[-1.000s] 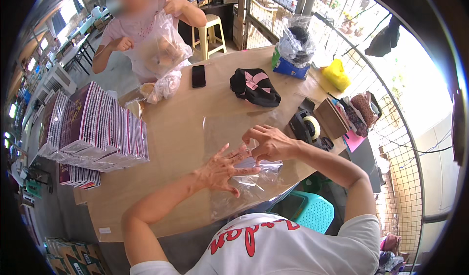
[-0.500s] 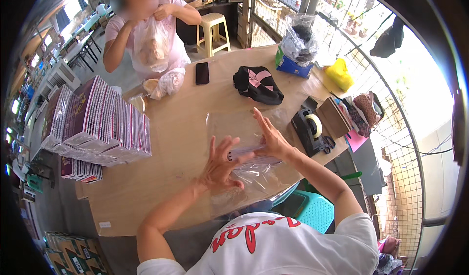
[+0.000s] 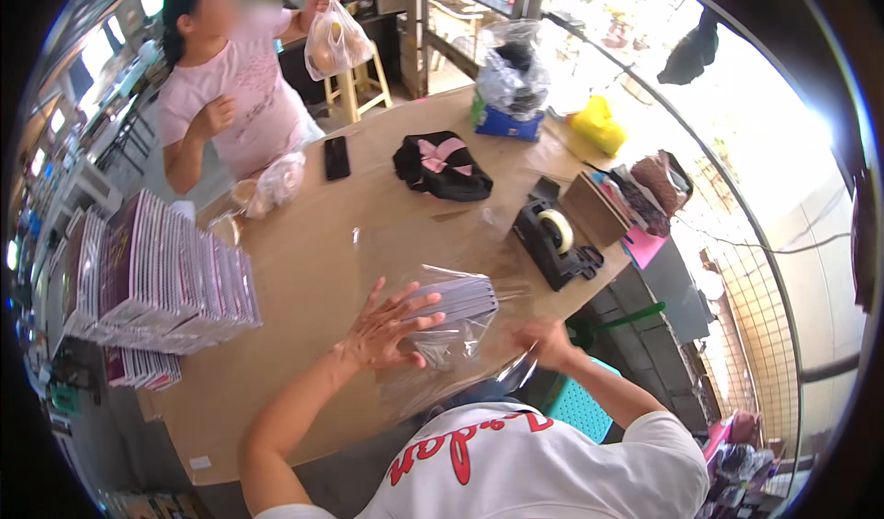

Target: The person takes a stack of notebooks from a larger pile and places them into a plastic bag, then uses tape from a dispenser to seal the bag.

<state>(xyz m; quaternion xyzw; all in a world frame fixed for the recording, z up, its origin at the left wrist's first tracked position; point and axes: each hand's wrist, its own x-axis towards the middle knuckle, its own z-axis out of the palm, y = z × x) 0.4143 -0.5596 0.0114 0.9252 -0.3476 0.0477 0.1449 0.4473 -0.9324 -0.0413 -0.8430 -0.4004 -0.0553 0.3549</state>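
A small stack of thin white-edged sheets or booklets point(image 3: 465, 296) lies on the brown table in front of me, partly wrapped in clear plastic film point(image 3: 442, 349). My left hand point(image 3: 391, 326) is open, its fingers spread over the left side of the stack. My right hand point(image 3: 545, 342) is at the table's near right edge, beside the right end of the film. Motion smears its fingers, so whether they grip the film is unclear. A black tape dispenser point(image 3: 543, 243) with a roll of tape stands beyond the right hand, with black scissors point(image 3: 587, 262) beside it.
Wrapped spiral notebooks point(image 3: 175, 279) are piled at the left. A black pouch point(image 3: 442, 165), a phone point(image 3: 337, 158), a blue pack point(image 3: 506, 125) and a yellow bag point(image 3: 599, 127) lie farther back. Across the table a person point(image 3: 235, 104) holds up a plastic bag point(image 3: 336, 45). A teal stool point(image 3: 580, 401) stands at right.
My right hand has left the stack and moved right and toward me. My left hand stays spread at the stack. The other person has lifted the plastic bag out to the right.
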